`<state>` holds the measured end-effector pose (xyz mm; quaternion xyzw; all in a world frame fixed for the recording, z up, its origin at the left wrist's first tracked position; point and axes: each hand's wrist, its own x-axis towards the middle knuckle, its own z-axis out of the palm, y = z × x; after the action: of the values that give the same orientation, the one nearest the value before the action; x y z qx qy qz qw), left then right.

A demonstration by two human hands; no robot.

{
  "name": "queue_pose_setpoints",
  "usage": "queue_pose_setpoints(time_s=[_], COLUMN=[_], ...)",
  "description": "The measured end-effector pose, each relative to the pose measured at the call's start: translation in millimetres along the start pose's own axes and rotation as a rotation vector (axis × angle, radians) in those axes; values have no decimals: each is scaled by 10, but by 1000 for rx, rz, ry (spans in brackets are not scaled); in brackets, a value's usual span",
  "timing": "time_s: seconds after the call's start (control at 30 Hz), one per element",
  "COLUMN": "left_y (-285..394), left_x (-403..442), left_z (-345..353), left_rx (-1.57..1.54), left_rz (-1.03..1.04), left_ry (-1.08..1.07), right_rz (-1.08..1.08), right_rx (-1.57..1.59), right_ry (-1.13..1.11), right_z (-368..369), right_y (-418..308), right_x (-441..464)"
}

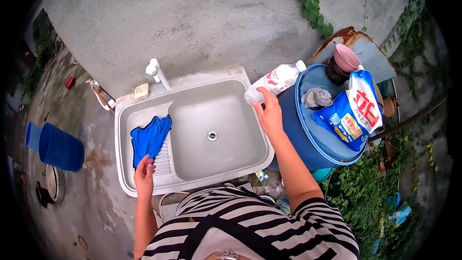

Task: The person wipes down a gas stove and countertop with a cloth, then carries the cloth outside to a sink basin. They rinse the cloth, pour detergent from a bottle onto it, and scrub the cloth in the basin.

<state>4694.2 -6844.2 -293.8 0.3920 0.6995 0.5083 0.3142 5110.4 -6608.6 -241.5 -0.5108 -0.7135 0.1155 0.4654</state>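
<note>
Right hand (272, 115) overlaps bottle (279, 79); contact unclear.

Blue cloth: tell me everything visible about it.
The blue cloth is a small bright-blue piece, apparently thin fabric, with darker edging. It lies loosely spread and slightly rumpled, wider at the top and narrowing toward the bottom, on the ribbed washboard at the left of the sink. The fingers of the left hand are at its lower end; whether they grip it can't be told, nor whether it's wet.

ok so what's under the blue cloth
The blue cloth lies on the ribbed washboard, whose ridges show beside it. The patch directly beneath is covered, so anything else there can't be seen.
</note>
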Motion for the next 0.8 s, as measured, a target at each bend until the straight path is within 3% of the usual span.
queue_pose_setpoints(time_s=[0.1, 0.17, 0.27, 0.3, 0.4, 0.47, 0.53, 0.57, 0.67, 0.8], left_y=[744, 1166, 1500, 1345, 1028, 862, 764, 687, 522, 283], left_x=[90, 83, -7, 16, 6, -23, -63, -65, -132, -122], left_z=[316, 403, 380, 375, 234, 91, -32, -98, -229, -412], left_rx=[-8, 91, 388, 486, 436, 361, 130, 77, -61, -118], left_rz=[227, 380, 431, 512, 462, 477, 282, 234, 92, 78], left_ry=[-189, -261, -330, -315, -265, -189, -105, -144, -272, -379], right_rz=[-197, -359, -567, -544, -546, -573, -418, -419, -104, -281], right_rx=[99, 0, 98, 50, 161, 179, 360, 356, 485, 170], right_ry=[-273, -628, -881, -1017, -1148, -1117, -917, -930, -901, -1120], right_z=[328, 519, 732, 741, 836, 871, 880, 922, 1123, 1304], right_y=[-610, -915, -1139, -1200, -1308, -1275, -1318, -1352, -1499, -1577], right_x=[-550, -846, -1113, -1170, -1234, -1330, -1358, -1358, -1290, -1223])
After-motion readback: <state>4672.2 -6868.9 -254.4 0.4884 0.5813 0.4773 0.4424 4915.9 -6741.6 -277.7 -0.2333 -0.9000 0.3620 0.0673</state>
